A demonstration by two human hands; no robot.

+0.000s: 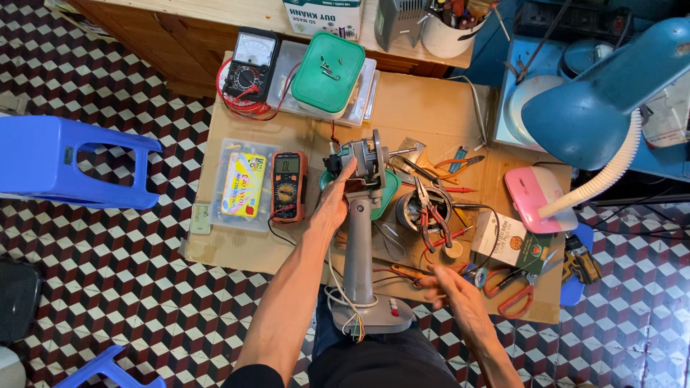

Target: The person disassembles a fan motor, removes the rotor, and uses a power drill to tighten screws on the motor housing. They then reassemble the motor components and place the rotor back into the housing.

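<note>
A grey fan stand (pixel 358 251) lies lengthwise over a cardboard sheet (pixel 237 248), its base (pixel 377 315) with red buttons near my lap. My left hand (pixel 335 203) grips the top of the stand just under the bare motor head (pixel 366 159). Loose coloured wires (pixel 350 321) hang from the base. My right hand (pixel 451 286) hovers with fingers spread over a small orange-handled tool (pixel 407 272), holding nothing. Red-handled pliers (pixel 433 214) rest on a round motor part (pixel 413 210) to the right of the stand.
An orange digital multimeter (pixel 287 186) and a clear parts box (pixel 243 185) lie left. A black analog meter (pixel 249 66) and a green-lidded container (pixel 328 74) sit farther back. Red-handled scissors (pixel 514 291), a small carton (pixel 509 241), a pink case (pixel 538 195), a blue lamp (pixel 607 108) and a blue stool (pixel 65 162) surround.
</note>
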